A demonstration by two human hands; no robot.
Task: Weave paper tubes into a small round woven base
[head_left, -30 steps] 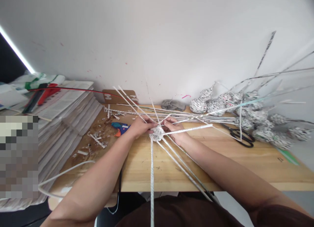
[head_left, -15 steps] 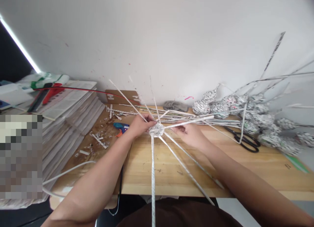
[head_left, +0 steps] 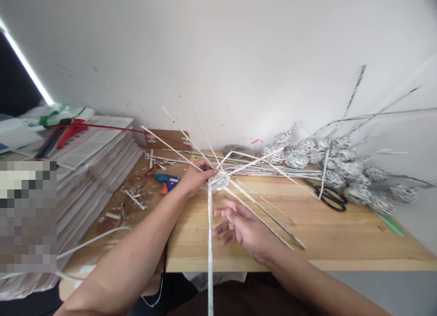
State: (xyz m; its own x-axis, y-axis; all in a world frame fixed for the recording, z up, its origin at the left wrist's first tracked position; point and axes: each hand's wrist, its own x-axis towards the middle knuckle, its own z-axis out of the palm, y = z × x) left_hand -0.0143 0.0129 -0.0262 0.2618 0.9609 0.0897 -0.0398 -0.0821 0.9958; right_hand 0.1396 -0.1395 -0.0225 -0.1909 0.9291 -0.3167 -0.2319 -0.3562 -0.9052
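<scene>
Nearest, one long paper strip (head_left: 210, 247) runs down past the counter's (head_left: 324, 234) front edge. Just to its right, the right hand (head_left: 244, 225) is spread wide, its grip holding nothing visible; whether its fingertips touch that strip I cannot tell. Coming in with loose fingers like these seems wise, as a snag could skew the spokes

Beyond it, the woven centre (head_left: 219, 181) sits above the counter, spokes fanning out all round. The left hand (head_left: 194, 177) has a narrow grip, thumb and fingers pinching the upper left rim. That pinch looks best firm but not crushing, right beside the crossing, so the weave neither slackens nor flattens. Drawing each turn snug against the rim, with the spokes evenly spaced, should give the neatest result

A bent strip (head_left: 293, 180) leads off to the right and reaches the black scissors (head_left: 336, 209); its slack is worth guiding clear of the handles. To the left lie a glue gun (head_left: 171, 183) and paper scraps (head_left: 131, 198)

Farther back are a bundle of strips (head_left: 290, 171), a grey cloth (head_left: 239, 149) and the woven bulbs (head_left: 297, 157) near the wall (head_left: 218, 56)
</scene>
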